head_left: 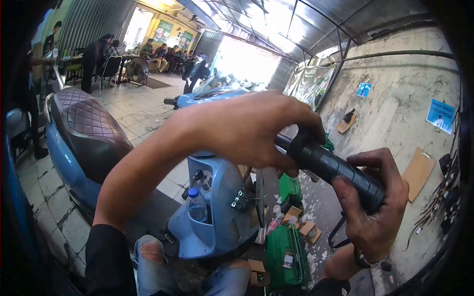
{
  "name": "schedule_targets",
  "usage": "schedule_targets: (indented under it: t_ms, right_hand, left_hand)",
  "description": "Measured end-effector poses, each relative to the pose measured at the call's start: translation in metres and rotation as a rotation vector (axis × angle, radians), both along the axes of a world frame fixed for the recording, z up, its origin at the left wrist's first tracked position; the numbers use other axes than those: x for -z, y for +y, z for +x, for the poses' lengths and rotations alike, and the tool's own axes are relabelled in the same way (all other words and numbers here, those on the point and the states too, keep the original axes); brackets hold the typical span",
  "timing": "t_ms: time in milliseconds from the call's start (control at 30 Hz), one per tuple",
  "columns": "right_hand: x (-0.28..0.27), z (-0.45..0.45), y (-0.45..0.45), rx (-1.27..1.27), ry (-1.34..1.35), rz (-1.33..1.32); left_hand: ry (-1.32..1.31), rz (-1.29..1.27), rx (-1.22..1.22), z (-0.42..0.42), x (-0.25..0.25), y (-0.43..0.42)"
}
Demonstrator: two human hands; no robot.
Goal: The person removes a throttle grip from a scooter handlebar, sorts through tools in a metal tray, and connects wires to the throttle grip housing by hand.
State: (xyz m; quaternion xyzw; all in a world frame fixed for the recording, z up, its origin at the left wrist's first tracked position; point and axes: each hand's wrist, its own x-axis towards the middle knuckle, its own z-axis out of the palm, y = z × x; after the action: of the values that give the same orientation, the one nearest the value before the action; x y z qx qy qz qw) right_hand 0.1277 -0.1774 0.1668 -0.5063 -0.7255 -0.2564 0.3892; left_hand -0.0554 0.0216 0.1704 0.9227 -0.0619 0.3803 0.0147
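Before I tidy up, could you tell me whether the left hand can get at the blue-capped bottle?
Probably not immediately: the left hand is occupied with the black cylinder, though the bottle looks unobstructed.

Black tube [338, 169]: partly covered by left hand [269, 128] and right hand [377, 200]
Blue scooter [229, 185]: front partly hidden behind left forearm [148, 158]
Jeans [155, 277]: cut off at near edge
Seated people [164, 56]: far left, too small for detail
Far opening [247, 59]: details lost in glare

Single head-worn view, facing forward and down, hands [377, 207] close, blue scooter [229, 224] beyond
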Motion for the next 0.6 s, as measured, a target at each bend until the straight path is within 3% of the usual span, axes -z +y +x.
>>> schedule_targets:
  t_ms: [167,233,300,467,500,567,600]
  right_hand:
    - [-0.007,-0.016,-0.002,0.110,0.185,-0.079]
    - [-0.005,-0.013,-0.005,0.068,-0.019,-0.063]
    - [-0.008,-0.012,-0.005,0.049,0.010,-0.083]
    - [-0.027,-0.008,-0.006,0.028,-0.044,-0.252]
    - [-0.033,-0.008,-0.008,0.041,-0.046,-0.258]
    - [-0.047,-0.011,-0.011,0.161,-0.312,-0.358]
    - [-0.050,-0.019,-0.012,0.237,-0.293,-0.390]
  left_hand:
    - [0.184,-0.119,0.231,0.006,-0.021,0.022]
    - [0.205,-0.136,0.182,0.002,-0.025,0.011]
    - [0.223,-0.151,0.130,0.001,-0.026,0.011]
    - [0.150,-0.217,0.289,0.013,-0.013,0.031]
    - [0.148,-0.221,0.303,0.015,-0.011,0.035]
    - [0.159,-0.250,0.339,0.020,-0.009,0.042]
    - [0.164,-0.250,0.361,0.022,-0.003,0.045]
